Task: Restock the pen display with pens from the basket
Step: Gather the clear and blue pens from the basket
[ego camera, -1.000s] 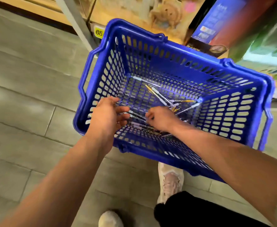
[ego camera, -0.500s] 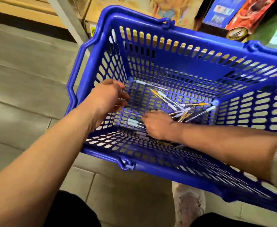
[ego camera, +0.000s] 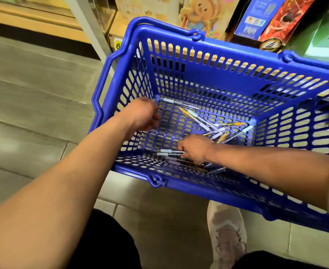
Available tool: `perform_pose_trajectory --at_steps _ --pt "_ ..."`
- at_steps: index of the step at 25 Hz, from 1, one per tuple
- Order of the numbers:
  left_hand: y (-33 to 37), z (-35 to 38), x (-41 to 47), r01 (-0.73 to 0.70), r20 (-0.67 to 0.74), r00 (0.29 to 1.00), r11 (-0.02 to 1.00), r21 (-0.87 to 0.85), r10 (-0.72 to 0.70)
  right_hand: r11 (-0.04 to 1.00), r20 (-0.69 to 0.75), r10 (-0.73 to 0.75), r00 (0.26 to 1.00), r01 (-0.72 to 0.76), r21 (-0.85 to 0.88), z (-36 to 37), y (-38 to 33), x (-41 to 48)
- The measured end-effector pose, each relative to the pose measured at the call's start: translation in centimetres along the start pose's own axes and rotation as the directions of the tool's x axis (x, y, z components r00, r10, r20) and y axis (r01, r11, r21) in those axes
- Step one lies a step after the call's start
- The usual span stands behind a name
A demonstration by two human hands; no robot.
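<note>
A blue plastic basket [ego camera: 208,74] stands on the floor with several pens [ego camera: 204,121] scattered across its bottom. More pens [ego camera: 168,152] lie along the near wall. My right hand [ego camera: 195,147] is down inside the basket, fingers curled around a bunch of those near pens. My left hand [ego camera: 143,115] hovers inside the basket at its left side, fingers loosely bent, and I see nothing in it. The pen display is out of view.
The basket sits on a grey tiled floor [ego camera: 33,98] beside a low shelf holding boxed goods [ego camera: 260,16]. A metal shelf post [ego camera: 87,24] rises behind the basket's left handle. My shoe [ego camera: 226,237] is just below the basket's near edge.
The view has closed in on the basket. My right hand has stayed low among the near pens and closed on them. My left hand has moved from the near rim further inside.
</note>
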State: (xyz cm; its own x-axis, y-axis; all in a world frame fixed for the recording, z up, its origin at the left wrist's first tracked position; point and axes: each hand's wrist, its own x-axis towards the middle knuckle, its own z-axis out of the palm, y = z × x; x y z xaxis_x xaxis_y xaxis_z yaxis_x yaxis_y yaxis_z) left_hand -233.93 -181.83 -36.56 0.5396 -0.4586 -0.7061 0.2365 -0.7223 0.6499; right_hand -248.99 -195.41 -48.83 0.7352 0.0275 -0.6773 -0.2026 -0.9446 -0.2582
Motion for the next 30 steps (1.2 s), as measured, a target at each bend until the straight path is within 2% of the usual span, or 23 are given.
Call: perform_pose_trajectory --at_steps 2,4,7,8,9,11,12,13,14,15,16,17,18,20,22,23,24,26,28,30 --pt "-0.1 0.0 0.2 -0.019 0.005 1.000 0.999 0.027 0.019 0.979 -0.018 0.001 1.000 0.002 0.205 -1.8 0.6 -0.4" --pt "-0.1 0.1 0.3 -0.069 0.033 0.997 0.989 0.131 0.065 0.900 -0.079 0.032 0.996 0.006 0.436 -4.6 1.0 -1.1" --pt "0.2 0.8 0.1 -0.241 0.278 0.953 0.850 0.469 0.117 0.707 -0.174 0.091 0.980 0.060 0.705 -8.3 1.2 -2.1" --pt "0.3 1.2 0.1 -0.281 0.335 0.936 0.812 0.512 0.112 0.607 -0.189 0.071 0.979 0.108 0.788 -9.0 1.0 -2.3" --pt "0.3 1.5 0.2 -0.283 0.362 0.926 0.823 0.493 0.101 0.466 -0.191 0.038 0.981 0.152 0.872 -9.5 0.8 -2.2" --pt "0.2 1.7 0.4 -0.189 0.364 0.930 0.922 0.339 0.057 0.091 -0.151 -0.050 0.987 0.155 0.984 -9.7 0.7 -1.9" --pt "0.1 1.7 0.4 -0.155 0.340 0.939 0.941 0.300 0.046 -0.042 -0.123 -0.091 0.988 0.119 0.992 -9.6 1.0 -1.8" --pt "0.1 1.5 0.6 -0.150 0.291 0.955 0.940 0.307 0.057 -0.053 -0.085 -0.098 0.992 0.080 0.995 -9.1 1.3 -1.6" --pt "0.1 1.3 0.7 -0.134 0.238 0.969 0.948 0.290 0.064 0.097 -0.037 -0.065 0.997 0.044 0.994 -8.3 1.7 -1.6" --pt "0.2 1.0 0.7 -0.110 0.202 0.977 0.969 0.222 0.065 0.399 0.002 -0.010 1.000 0.003 0.917 -7.2 2.0 -1.5" --pt "0.5 0.8 0.6 -0.070 0.183 0.982 0.992 0.108 0.049 0.713 0.027 0.033 0.999 -0.043 0.699 -5.6 2.3 -1.6" --pt "0.8 0.6 0.6 -0.030 0.174 0.984 1.000 -0.005 0.031 0.905 0.046 0.048 0.998 -0.063 0.421 -3.9 2.3 -1.6" --pt "0.9 0.4 0.6 -0.006 0.177 0.984 0.995 -0.097 0.024 0.981 0.049 0.049 0.998 -0.058 0.185 -2.2 2.0 -1.7" --pt "1.2 0.2 0.2 0.014 0.193 0.981 0.975 -0.222 0.029 0.997 -0.017 0.014 1.000 -0.015 -0.079 0.3 1.4 -1.8" --pt "1.3 0.1 -0.1 0.060 0.235 0.972 0.943 -0.328 0.020 0.981 -0.095 -0.060 0.994 0.041 -0.188 1.2 1.4 -1.4" --pt "1.3 0.1 -0.2 0.089 0.248 0.969 0.929 -0.360 0.003 0.981 -0.095 -0.076 0.993 0.057 -0.185 1.0 1.5 -1.2" --pt "1.1 0.0 -0.2 0.106 0.251 0.968 0.920 -0.378 -0.008 0.992 -0.085 -0.066 0.994 0.057 -0.109 0.6 1.7 -1.0" --pt "0.8 0.0 0.1 0.096 0.220 0.975 0.916 -0.389 -0.008 0.985 -0.066 -0.014 0.998 0.025 0.171 -0.6 2.1 -0.9" --pt "0.4 -0.1 0.6 0.048 0.158 0.987 0.938 -0.343 0.008 0.906 -0.131 0.009 0.991 0.047 0.421 -2.7 2.3 -1.1" --pt "0.1 0.3 0.8 -0.012 0.104 0.994 0.974 -0.225 0.037 0.765 -0.262 0.040 0.964 0.139 0.629 -5.3 2.3 -1.6"
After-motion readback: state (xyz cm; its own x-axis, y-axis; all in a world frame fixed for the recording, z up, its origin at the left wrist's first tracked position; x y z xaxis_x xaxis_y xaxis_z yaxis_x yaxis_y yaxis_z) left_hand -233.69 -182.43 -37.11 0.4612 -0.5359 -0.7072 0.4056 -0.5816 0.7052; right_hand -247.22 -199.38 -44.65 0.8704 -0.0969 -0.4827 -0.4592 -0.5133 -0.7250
